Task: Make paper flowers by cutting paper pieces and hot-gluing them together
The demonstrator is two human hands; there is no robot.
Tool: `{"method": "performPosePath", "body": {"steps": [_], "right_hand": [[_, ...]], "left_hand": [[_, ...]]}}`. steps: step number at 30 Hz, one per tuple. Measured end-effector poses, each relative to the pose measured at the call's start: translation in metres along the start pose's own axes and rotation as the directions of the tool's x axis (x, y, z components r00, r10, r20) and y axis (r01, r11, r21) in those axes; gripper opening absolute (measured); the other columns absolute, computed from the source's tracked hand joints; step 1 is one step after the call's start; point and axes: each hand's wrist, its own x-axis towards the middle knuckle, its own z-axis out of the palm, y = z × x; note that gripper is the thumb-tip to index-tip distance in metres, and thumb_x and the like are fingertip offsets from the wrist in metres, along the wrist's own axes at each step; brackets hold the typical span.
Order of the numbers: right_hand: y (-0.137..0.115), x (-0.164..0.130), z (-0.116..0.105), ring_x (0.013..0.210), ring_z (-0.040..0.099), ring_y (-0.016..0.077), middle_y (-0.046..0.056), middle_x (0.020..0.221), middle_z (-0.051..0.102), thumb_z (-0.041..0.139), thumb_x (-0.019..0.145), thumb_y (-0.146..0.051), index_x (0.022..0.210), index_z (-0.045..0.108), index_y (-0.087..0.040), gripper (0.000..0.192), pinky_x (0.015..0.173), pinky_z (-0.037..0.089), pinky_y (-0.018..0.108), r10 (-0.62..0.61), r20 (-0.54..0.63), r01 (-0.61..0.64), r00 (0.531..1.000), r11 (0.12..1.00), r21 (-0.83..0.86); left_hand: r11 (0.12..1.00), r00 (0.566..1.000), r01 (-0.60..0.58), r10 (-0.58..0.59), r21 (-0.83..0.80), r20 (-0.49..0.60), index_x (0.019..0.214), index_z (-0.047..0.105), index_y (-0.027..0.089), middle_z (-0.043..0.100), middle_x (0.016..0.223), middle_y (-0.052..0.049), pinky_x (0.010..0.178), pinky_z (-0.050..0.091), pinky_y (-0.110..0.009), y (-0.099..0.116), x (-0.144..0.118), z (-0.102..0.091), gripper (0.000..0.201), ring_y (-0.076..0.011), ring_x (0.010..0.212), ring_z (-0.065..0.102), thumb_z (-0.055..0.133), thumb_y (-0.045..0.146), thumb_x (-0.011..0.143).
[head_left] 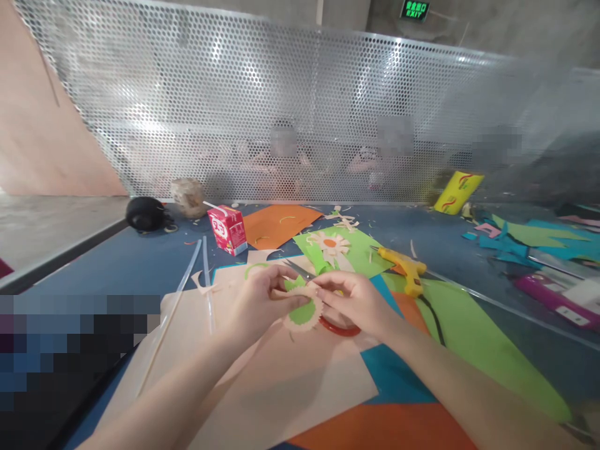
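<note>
Both hands pinched one paper flower, a green disc with a tan fringed rim: the left hand gripped its left edge, the right hand its upper right. Scissors lay under the right hand, a glue gun beyond it.

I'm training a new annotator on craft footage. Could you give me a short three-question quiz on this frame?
1. True or false: both hands hold the round green paper piece.
2. What colour is the glue gun?
3. The drink carton is: A) red B) blue C) black

Key: 1 true; 2 yellow; 3 A
</note>
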Motion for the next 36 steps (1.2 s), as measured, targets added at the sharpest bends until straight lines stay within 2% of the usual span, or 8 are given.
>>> {"method": "performPosePath", "body": {"steps": [4,9,14,22,27,30,32,36], "right_hand": [[0.001,0.0,0.0,0.079,0.061,0.0164,0.001,0.085,0.067,0.053,0.079,-0.033,0.085,0.065,-0.023,0.017,0.071,0.047,0.028,0.036,0.004,-0.036,0.999,0.999,-0.004],[0.008,0.0,-0.001,0.073,0.062,0.0166,0.001,0.08,0.067,0.053,0.078,-0.041,0.083,0.065,-0.022,0.023,0.064,0.046,0.026,0.072,0.009,-0.072,0.997,0.997,0.015],[0.012,0.001,-0.002,0.076,0.062,0.0169,0.002,0.083,0.068,0.054,0.077,-0.042,0.083,0.065,-0.021,0.025,0.067,0.047,0.026,0.122,0.023,-0.123,0.992,0.991,0.051],[0.011,0.004,-0.005,0.077,0.063,0.0155,0.003,0.083,0.068,0.055,0.077,-0.037,0.086,0.065,-0.02,0.021,0.069,0.047,0.026,0.097,-0.013,-0.096,0.995,0.99,0.106],[0.003,0.004,-0.008,0.081,0.062,0.0152,0.003,0.087,0.068,0.052,0.078,-0.024,0.083,0.063,-0.019,0.013,0.073,0.047,0.027,-0.013,-0.106,0.005,0.994,0.997,-0.078],[-0.003,0.001,-0.007,0.079,0.062,0.0142,0.002,0.084,0.068,0.053,0.077,-0.019,0.083,0.064,-0.02,0.012,0.072,0.048,0.026,-0.124,-0.105,0.099,0.987,0.971,-0.217],[-0.006,-0.002,-0.005,0.079,0.061,0.0132,0.001,0.084,0.067,0.053,0.078,-0.019,0.084,0.064,-0.022,0.013,0.073,0.047,0.025,-0.205,-0.067,0.182,0.976,0.95,-0.252],[-0.009,-0.005,-0.001,0.079,0.061,0.012,-0.001,0.086,0.067,0.053,0.08,-0.023,0.085,0.064,-0.023,0.012,0.071,0.048,0.022,-0.297,-0.035,0.277,0.954,0.923,-0.265]], "left_hand": [[1.0,1.0,0.005,-0.005,-0.015,0.009,0.088,0.053,0.015,0.044,0.054,0.007,0.043,0.03,-0.018,0.0,0.0,0.001,0.034,-0.0064,0.046,0.041,0.067,0.031,0.061],[0.988,1.0,0.005,-0.004,-0.154,0.01,0.098,0.051,0.017,0.055,0.078,0.0,0.05,0.039,-0.021,0.0,0.0,0.0,0.044,-0.0089,0.055,0.052,0.069,0.024,0.059],[0.98,0.998,0.035,-0.025,-0.196,0.052,0.102,0.052,0.018,0.049,0.059,0.006,0.044,0.032,-0.018,0.001,0.0,-0.002,0.045,-0.006,0.046,0.044,0.068,0.024,0.06],[0.993,0.999,0.038,-0.036,-0.112,0.02,0.096,0.054,0.018,0.046,0.057,0.007,0.047,0.035,-0.02,-0.001,0.002,-0.002,0.04,-0.0082,0.048,0.045,0.068,0.026,0.059],[0.985,0.99,-0.14,0.137,0.102,0.043,0.094,0.056,0.021,0.059,0.088,-0.002,0.068,0.043,-0.027,-0.005,-0.001,0.001,0.034,-0.0166,0.082,0.056,0.066,0.024,0.062],[0.971,0.986,-0.164,0.167,0.173,-0.003,0.095,0.056,0.023,0.061,0.096,-0.004,0.075,0.043,-0.031,-0.005,-0.003,0.002,0.032,-0.0198,0.092,0.055,0.064,0.035,0.066],[0.963,0.984,-0.171,0.18,0.209,-0.02,0.095,0.057,0.023,0.063,0.091,-0.003,0.075,0.043,-0.033,-0.003,-0.003,0.003,0.033,-0.0199,0.089,0.057,0.062,0.04,0.067],[0.98,0.985,-0.161,0.152,0.118,0.082,0.088,0.059,0.018,0.06,0.068,-0.001,0.06,0.044,-0.028,-0.001,-0.002,0.004,0.024,-0.0148,0.064,0.057,0.058,0.036,0.072]]}}
